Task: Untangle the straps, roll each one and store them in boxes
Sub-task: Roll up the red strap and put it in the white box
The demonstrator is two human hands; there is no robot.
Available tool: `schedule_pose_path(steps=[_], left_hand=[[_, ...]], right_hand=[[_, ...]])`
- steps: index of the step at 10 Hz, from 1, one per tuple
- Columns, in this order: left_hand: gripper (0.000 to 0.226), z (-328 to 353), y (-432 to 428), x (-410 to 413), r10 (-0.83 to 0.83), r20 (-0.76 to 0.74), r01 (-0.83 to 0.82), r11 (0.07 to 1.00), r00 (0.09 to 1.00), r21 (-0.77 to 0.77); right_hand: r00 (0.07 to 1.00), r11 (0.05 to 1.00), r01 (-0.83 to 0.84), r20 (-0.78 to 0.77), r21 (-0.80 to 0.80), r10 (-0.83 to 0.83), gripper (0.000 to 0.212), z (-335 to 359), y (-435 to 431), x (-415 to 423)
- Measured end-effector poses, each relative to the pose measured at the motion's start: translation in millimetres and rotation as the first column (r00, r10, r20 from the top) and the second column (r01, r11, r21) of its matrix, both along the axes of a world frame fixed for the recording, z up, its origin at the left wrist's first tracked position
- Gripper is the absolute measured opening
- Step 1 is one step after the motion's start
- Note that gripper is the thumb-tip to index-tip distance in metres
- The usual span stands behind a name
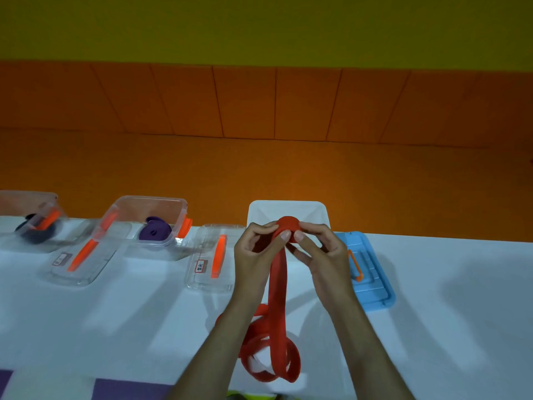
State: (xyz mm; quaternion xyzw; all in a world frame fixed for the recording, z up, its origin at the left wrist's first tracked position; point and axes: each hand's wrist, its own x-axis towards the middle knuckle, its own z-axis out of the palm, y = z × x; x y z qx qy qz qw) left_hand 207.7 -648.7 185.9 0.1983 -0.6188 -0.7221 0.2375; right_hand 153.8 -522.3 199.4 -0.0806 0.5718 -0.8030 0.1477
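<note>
Pinching the red strap (278, 272) roll between them, left hand (253, 255) and right hand (320, 252) keep its coils tight above the white box (259, 210).

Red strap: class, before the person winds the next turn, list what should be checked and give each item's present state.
1. Grip on the roll: left hand and right hand pinch the rolled end of the red strap: ok.
2. Rolling finished: a long tail hangs down to the table: not ok.
3. Tail free of knots: the loose loops overlap one another: cannot tell.
4. White box open, just behind the roll: ok.
5. Blue lid off the box, lying to the right of the hands: ok.
</note>
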Motion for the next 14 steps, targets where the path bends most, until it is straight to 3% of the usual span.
schedule_pose_path(steps=[2, 5, 6, 7, 8, 9, 10, 11, 12, 14], left_hand=[[0.02, 13, 0, 0, -0.052, -0.028, 0.051, 0.997, 0.998, -0.052], [0.031, 26, 8, 4, -0.089, -0.144, 0.06, 0.979, 0.986, -0.195], [0.034, 25, 12, 5, -0.093, -0.124, 0.054, 0.957, 0.988, -0.286], [0.036, 25, 16, 8, -0.013, -0.15, -0.009, 0.989, 0.989, -0.145], [0.019, 25, 14, 6, -0.024, -0.193, -0.001, 0.992, 0.981, -0.128], [0.019, 24, 6, 2, -0.06, -0.182, 0.034, 0.989, 0.981, -0.146], [0.021, 23, 1, 3, -0.046, -0.163, 0.024, 0.991, 0.986, -0.133], [0.021, 26, 4, 3, -0.044, -0.156, 0.03, 0.995, 0.987, -0.095], [0.02, 22, 1, 2, -0.078, -0.172, 0.064, 0.994, 0.982, -0.086], [0.035, 31, -12, -2, -0.157, -0.104, 0.141, 0.979, 0.982, -0.145]], right_hand=[[0.983, 0.981, 0.023, -0.184, 0.194, 0.014, 0.025, 11, 16, -12], [0.992, 0.997, -0.057, -0.109, 0.06, 0.063, 0.023, 13, 22, -6], [0.986, 0.991, -0.031, -0.158, 0.129, 0.051, 0.032, 22, 26, -10], [0.975, 0.987, -0.011, -0.219, 0.162, 0.047, 0.025, 32, 23, -13], [0.982, 0.995, -0.043, -0.18, 0.091, 0.059, 0.021, 30, 20, -11], [0.983, 0.992, -0.073, -0.162, 0.099, 0.089, 0.02, 27, 21, -14], [0.949, 0.954, -0.085, -0.269, 0.287, 0.166, 0.028, 32, 22, -23], [0.934, 0.93, -0.056, -0.311, 0.363, 0.178, 0.031, 39, 23, -30], [0.937, 0.954, -0.082, -0.303, 0.29, 0.173, 0.023, 38, 19, -30], [0.966, 0.974, -0.105, -0.213, 0.199, 0.147, 0.026, 38, 15, -23]])
